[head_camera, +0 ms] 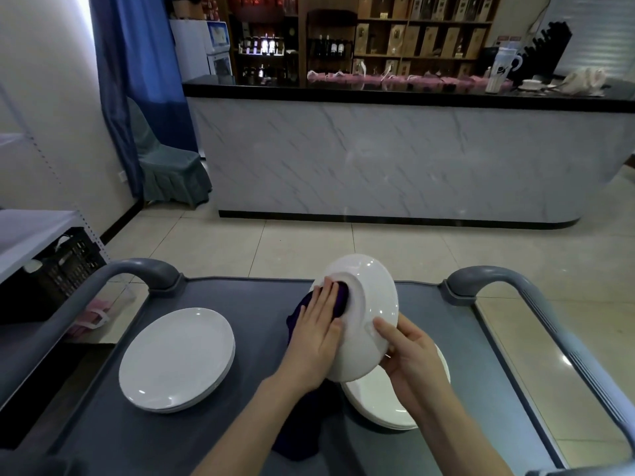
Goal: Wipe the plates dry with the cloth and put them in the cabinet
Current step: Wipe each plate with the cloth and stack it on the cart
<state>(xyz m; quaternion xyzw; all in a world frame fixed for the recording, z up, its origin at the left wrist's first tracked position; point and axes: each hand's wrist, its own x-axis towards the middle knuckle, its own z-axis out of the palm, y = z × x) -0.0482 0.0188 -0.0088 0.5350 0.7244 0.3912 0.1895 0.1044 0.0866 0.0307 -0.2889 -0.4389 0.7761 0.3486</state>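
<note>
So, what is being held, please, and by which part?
The right hand grips the plate by its near rim; the left hand presses the cloth on its underside.

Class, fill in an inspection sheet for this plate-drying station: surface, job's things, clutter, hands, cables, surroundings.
Surface: grey cart top, raised handles either side.
Job's things: plate held tilted, underside towards camera; purple cloth against it; left stack and right stack of plates.
Clutter: nothing seen.
Hands: left hand presses cloth flat; right hand grips plate rim.
Cables: nothing seen.
Surroundings: black crate left; marble counter, covered chair, blue curtain beyond.
</note>
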